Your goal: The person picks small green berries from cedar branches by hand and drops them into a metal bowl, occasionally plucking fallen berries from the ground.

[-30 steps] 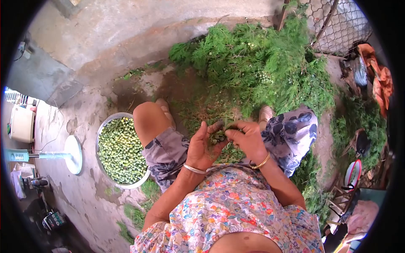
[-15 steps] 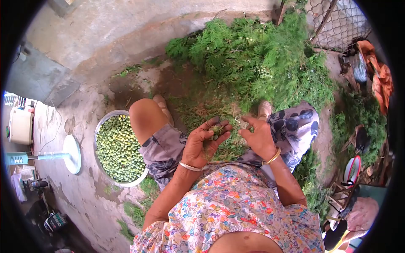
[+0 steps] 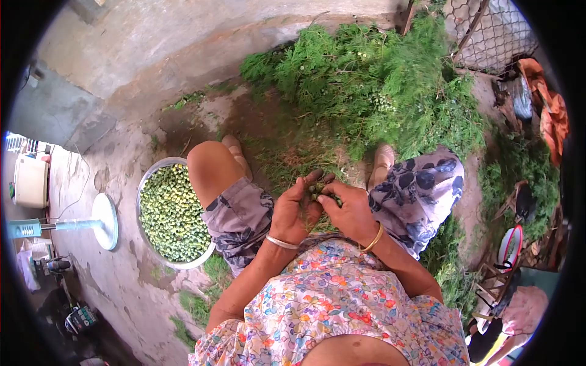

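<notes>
My left hand (image 3: 291, 213) is curled around a small green sprig with round green cones (image 3: 314, 193), just above my lap. The fingers of my right hand (image 3: 352, 212) are bent and pinch at the same sprig from the other side, so both hands meet there. Fingers partly hide the sprig, and single cones in the grip are too small to tell. Left of my knee stands a round pale basin (image 3: 190, 265), heaped with green and yellowish cones (image 3: 174, 213). Beyond my feet lies a big pile of feathery green branches (image 3: 372, 91).
A standing fan (image 3: 105, 221) lies across the left side of the view. Loose green clippings (image 3: 213, 274) are scattered by the basin. At the right are more branches (image 3: 519, 189) and an orange sheet (image 3: 551, 116). A wire mesh (image 3: 488, 36) and a concrete wall (image 3: 201, 43) stand behind.
My right hand has moved left to meet my left hand, and its fingers have closed on the sprig. My left hand has curled up more around it.
</notes>
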### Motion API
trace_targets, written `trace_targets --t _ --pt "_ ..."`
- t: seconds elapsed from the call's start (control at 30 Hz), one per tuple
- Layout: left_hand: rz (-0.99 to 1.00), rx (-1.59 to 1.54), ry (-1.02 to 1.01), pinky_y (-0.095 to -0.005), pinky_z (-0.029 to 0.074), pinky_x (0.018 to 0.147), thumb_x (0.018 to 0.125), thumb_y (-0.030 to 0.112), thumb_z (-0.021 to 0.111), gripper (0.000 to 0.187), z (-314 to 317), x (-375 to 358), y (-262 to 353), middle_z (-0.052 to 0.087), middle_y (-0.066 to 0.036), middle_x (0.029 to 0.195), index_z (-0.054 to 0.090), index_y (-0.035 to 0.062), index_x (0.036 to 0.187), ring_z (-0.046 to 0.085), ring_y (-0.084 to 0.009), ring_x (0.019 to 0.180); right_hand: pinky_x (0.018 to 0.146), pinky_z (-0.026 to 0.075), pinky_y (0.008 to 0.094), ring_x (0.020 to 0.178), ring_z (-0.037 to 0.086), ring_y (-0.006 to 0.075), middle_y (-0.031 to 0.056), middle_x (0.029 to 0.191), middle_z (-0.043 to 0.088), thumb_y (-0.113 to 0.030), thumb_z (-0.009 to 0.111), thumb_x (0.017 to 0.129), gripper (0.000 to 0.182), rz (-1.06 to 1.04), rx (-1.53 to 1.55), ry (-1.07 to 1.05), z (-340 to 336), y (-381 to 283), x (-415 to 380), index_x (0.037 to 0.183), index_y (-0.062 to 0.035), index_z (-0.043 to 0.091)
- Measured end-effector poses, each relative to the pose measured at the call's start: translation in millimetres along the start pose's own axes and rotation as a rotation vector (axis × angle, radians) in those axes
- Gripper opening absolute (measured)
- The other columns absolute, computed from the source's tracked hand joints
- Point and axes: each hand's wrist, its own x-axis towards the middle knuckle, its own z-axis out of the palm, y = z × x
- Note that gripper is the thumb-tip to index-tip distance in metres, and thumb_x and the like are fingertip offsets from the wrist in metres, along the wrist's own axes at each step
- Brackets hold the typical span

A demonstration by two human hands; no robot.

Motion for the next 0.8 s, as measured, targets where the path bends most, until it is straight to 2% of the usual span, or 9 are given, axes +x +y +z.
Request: trace_targets --t 0.13,0.3,0.4,0.47,0.5,0.57,0.6,0.67,0.8 --pt "0.037 -0.05 0.05 -0.0433 0.041 0.1 0.097 0.031 0.042 0.044 14 -4 -2 0.048 -0.023 0.125 0.044 -0.003 0.124 0.05 -0.0332 0.113 0.058 0.048 0.0347 0.065 0.063 0.0291 0.018 0.073 0.063 -0.009 0.066 0.078 0.015 0.106 0.124 0.078 -6 2 4 0.087 0.0026 0.06" --pt "0.027 -0.03 0.12 -0.0408 0.045 0.094 0.096 0.032 0.043 0.044 1 1 -7 0.054 -0.02 0.114 0.046 -0.0035 0.123 0.055 -0.0303 0.103 0.064 0.049 0.0372 0.073 0.064 0.0312 0.0196 0.077 0.063 -0.015 0.071 0.076 0.025 0.194 0.056 0.103 3 3 8 0.085 0.0046 0.06" --pt "0.043 0.031 0.031 -0.0373 0.048 0.087 0.096 0.033 0.045 0.045 -13 5 -7 0.057 -0.015 0.104 0.047 -0.0032 0.123 0.058 -0.0259 0.092 0.066 0.048 0.0385 0.074 0.063 0.0333 0.0209 0.077 0.063 -0.019 0.073 0.074 0.031 0.197 -0.016 0.161 14 16 6 0.087 0.005 0.06" --pt "-0.123 -0.089 -0.231 -0.0352 0.049 0.082 0.096 0.032 0.044 0.043 -25 6 0 0.058 -0.012 0.099 0.048 -0.0032 0.122 0.058 -0.0233 0.087 0.063 0.048 0.0371 0.067 0.061 0.0284 0.0182 0.075 0.062 -0.018 0.074 0.072 0.033 0.172 -0.007 0.192 19 25 5 0.089 0.0056 0.06" --pt "-0.124 -0.089 -0.23 -0.0352 0.049 0.082 0.096 0.032 0.044 0.043 -29 6 -2 0.058 -0.012 0.099 0.048 -0.0032 0.122 0.058 -0.0233 0.087 0.063 0.048 0.0371 0.067 0.061 0.0284 0.0182 0.075 0.062 -0.018 0.074 0.072 0.033 0.172 -0.006 0.192 17 26 4 0.089 0.0056 0.06" --pt "-0.02 0.156 0.075 -0.0341 0.049 0.083 0.097 0.03 0.044 0.041 -11 1 -7 0.059 -0.011 0.097 0.049 -0.0025 0.121 0.058 -0.0212 0.085 0.053 0.047 0.0308 0.06 0.059 0.0174 0.0117 0.075 0.063 -0.016 0.075 0.072 0.031 0.274 0.18 0.087 10 23 6 0.09 0.0038 0.06" --pt "-0.021 0.157 0.076 -0.0341 0.049 0.083 0.097 0.03 0.044 0.041 -4 0 -10 0.059 -0.011 0.097 0.049 -0.0025 0.121 0.058 -0.0212 0.085 0.053 0.047 0.0308 0.06 0.059 0.0174 0.0117 0.075 0.063 -0.016 0.075 0.072 0.031 0.275 0.18 0.088 6 18 7 0.09 0.0038 0.06" --pt "0.064 0.081 0.185 -0.0343 0.049 0.083 0.096 0.027 0.045 0.04 7 0 -14 0.059 -0.012 0.101 0.049 -0.0028 0.123 0.058 -0.021 0.085 0.041 0.04 0.022 0.055 0.054 0.0084 0.0054 0.073 0.061 -0.012 0.072 0.074 0.024 0.628 0.586 0.022 -1 9 9 0.091 0.0006 0.059" --pt "0.127 0.173 0.297 -0.0346 0.047 0.086 0.093 0.022 0.052 0.042 -6 1 -8 0.06 -0.014 0.106 0.046 -0.0041 0.125 0.058 -0.024 0.092 0.037 0.034 0.0167 0.052 0.051 0.0065 0.003 0.071 0.059 -0.008 0.07 0.078 0.02 0.643 0.982 0.052 -9 21 8 0.093 -0.0018 0.058"
